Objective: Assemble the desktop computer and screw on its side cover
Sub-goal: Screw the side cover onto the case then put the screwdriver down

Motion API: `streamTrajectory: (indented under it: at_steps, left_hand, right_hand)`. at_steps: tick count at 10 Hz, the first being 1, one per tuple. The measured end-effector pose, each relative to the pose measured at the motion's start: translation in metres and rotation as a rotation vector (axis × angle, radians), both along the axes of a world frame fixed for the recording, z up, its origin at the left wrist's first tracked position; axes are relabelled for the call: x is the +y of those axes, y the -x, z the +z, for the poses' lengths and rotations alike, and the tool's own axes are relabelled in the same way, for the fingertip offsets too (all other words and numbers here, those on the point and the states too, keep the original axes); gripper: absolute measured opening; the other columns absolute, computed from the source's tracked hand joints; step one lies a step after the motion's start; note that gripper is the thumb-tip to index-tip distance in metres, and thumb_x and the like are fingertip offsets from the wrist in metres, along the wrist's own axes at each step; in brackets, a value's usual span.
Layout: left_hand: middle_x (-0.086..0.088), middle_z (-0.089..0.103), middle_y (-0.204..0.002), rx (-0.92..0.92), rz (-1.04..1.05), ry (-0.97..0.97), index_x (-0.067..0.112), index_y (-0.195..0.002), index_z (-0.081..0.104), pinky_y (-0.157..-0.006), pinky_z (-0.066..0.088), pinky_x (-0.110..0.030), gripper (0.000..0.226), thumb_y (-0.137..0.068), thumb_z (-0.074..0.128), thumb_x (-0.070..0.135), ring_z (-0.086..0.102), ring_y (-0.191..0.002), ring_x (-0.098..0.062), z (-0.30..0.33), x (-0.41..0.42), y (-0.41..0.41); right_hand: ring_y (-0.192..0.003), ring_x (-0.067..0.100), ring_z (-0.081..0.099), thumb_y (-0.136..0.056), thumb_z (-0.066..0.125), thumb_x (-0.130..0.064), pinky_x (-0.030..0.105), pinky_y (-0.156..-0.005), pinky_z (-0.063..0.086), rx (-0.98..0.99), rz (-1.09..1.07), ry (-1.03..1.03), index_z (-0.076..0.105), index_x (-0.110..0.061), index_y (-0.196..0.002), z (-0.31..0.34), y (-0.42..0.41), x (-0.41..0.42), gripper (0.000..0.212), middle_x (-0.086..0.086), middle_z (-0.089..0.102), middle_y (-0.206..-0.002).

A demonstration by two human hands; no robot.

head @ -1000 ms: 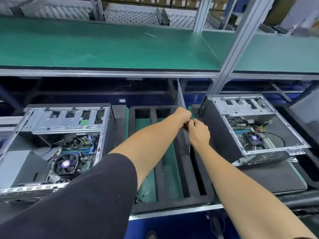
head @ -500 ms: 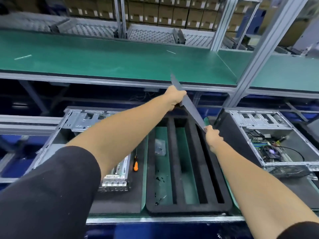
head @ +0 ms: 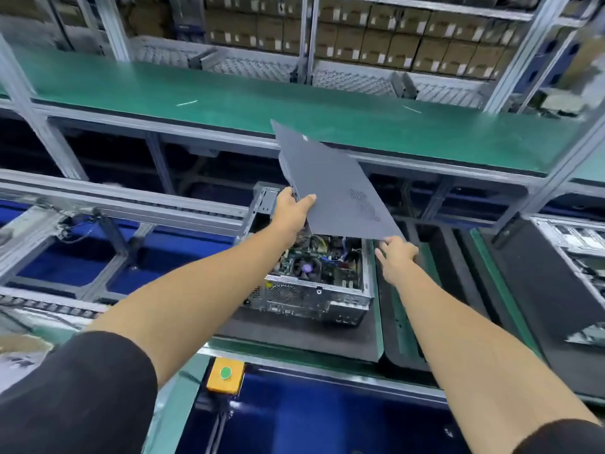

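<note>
A dark grey side cover (head: 330,181) with a patch of vent holes hangs tilted in the air above an open desktop case (head: 314,276). My left hand (head: 291,211) grips the cover's left edge, thumb on top. My right hand (head: 397,257) holds its lower right corner from below. The case lies on its side on a black foam mat (head: 294,335), its motherboard and CPU fan exposed; the cover hides its far part.
A black foam tray with slots (head: 406,306) lies right of the case, and another open case (head: 579,253) sits at the far right. A green shelf (head: 229,99) runs across above. A yellow box with a green button (head: 225,374) is at the near edge. Conveyor rails lie left.
The cover has come out of the foam tray's slot and swung left, from edge-on to nearly flat, over the left case. Both hands moved left with it, and the view turned left.
</note>
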State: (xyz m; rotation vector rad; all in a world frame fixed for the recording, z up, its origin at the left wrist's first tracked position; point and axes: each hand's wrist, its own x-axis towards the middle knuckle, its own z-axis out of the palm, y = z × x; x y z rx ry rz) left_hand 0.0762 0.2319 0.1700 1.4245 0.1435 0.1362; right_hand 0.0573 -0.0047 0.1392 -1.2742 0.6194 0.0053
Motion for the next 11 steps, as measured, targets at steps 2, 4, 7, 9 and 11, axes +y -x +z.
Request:
streamTrajectory:
  at_steps: [2,4,7,9,11]
  left_hand:
    - [-0.009,0.066,-0.127,0.105,0.122,0.202,0.007,-0.127,0.053,-0.102,0.052,-0.044,0.034,-0.096,0.066,0.008,0.065,-0.114,-0.025,-0.053,0.042,0.069]
    - [-0.011,0.065,-0.128,0.283,0.166,0.392,0.013,-0.117,0.049,-0.095,0.051,-0.039,0.03,-0.095,0.069,0.011,0.065,-0.106,-0.02,-0.095,0.014,0.126]
    - [-0.003,0.079,-0.093,0.76,-0.296,0.093,0.016,-0.126,0.048,-0.063,0.059,-0.029,0.044,-0.106,0.035,0.053,0.075,-0.083,-0.016,-0.094,-0.027,0.167]
    - [-0.016,0.075,-0.108,0.638,-1.09,-0.47,0.013,-0.108,0.062,-0.065,0.054,-0.028,0.056,-0.105,0.03,0.059,0.07,-0.074,-0.019,-0.065,-0.026,0.158]
    - [0.002,0.07,-0.093,-0.324,-0.609,-1.268,0.029,-0.09,0.056,-0.083,0.049,-0.036,0.036,-0.093,0.054,0.064,0.064,-0.097,-0.022,-0.032,0.054,0.074]
  right_hand:
    - [-0.109,0.026,0.059,-0.107,0.027,-0.005,0.042,-0.116,0.04,-0.026,0.097,-0.134,0.054,-0.008,-0.119,-0.014,0.044,0.093,0.03,0.011,0.058,-0.103]
    - [-0.107,0.026,0.056,-0.096,0.046,0.006,0.042,-0.1,0.052,0.048,0.132,0.101,0.054,-0.004,-0.123,-0.024,0.066,0.114,0.03,0.011,0.061,-0.126]
    - [-0.146,0.034,0.026,-0.095,0.06,-0.017,0.048,-0.115,0.03,0.182,0.247,0.715,0.031,-0.023,-0.158,-0.04,0.069,0.076,0.07,0.004,0.023,-0.167]
    - [-0.157,0.027,0.01,-0.099,0.05,-0.032,0.049,-0.123,0.013,0.115,0.781,1.096,0.025,-0.029,-0.162,-0.036,0.057,0.087,0.068,0.006,0.01,-0.172]
    - [-0.157,0.02,-0.012,-0.108,0.027,-0.045,0.045,-0.126,-0.001,0.025,0.866,1.414,0.009,-0.039,-0.163,-0.066,0.055,0.081,0.058,0.002,-0.01,-0.172]
